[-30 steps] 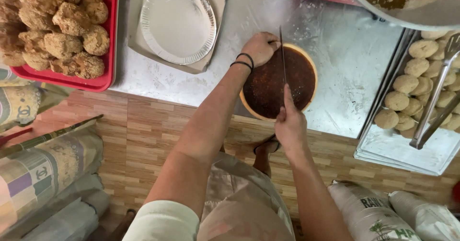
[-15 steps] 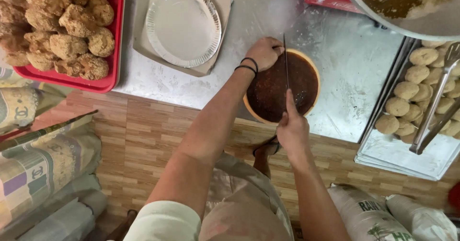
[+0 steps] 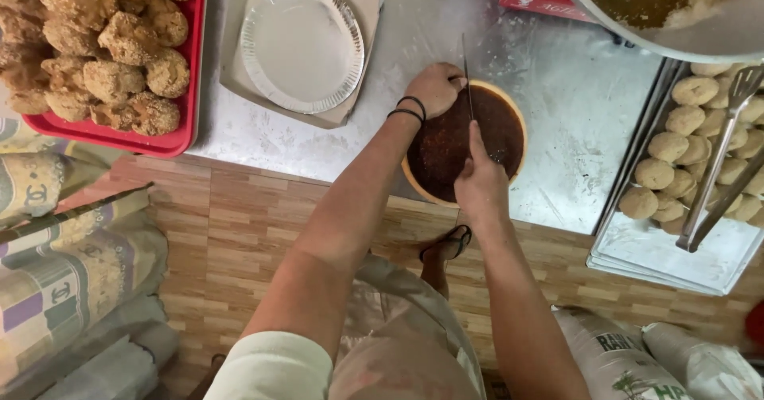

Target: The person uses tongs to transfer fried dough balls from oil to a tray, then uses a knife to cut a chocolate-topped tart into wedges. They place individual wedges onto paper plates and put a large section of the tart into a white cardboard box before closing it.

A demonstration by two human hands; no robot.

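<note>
Centre: round board (image 3: pixel 509 179) on the metal counter (image 3: pixel 581 113), at its near edge.
On the board: left hand (image 3: pixel 434 88) at 10 o'clock; right hand (image 3: pixel 480 187) at 6 o'clock; knife (image 3: pixel 467 81) set upright between them.
11 o'clock of board: foil plate (image 3: pixel 302 46) on a flat card (image 3: pixel 362 2).
9 o'clock, far: tray of breaded pieces (image 3: pixel 95 50).
3 o'clock: tray of dough rounds (image 3: pixel 676 161), tongs (image 3: pixel 720 161) laid across it.
1 o'clock: large pan (image 3: pixel 676 10), overhanging.

left hand (image 3: pixel 434 88) — slid over bowl rim | knife (image 3: pixel 468 89) — blade tip farther across bowl (image 3: pixel 509 113)
</note>
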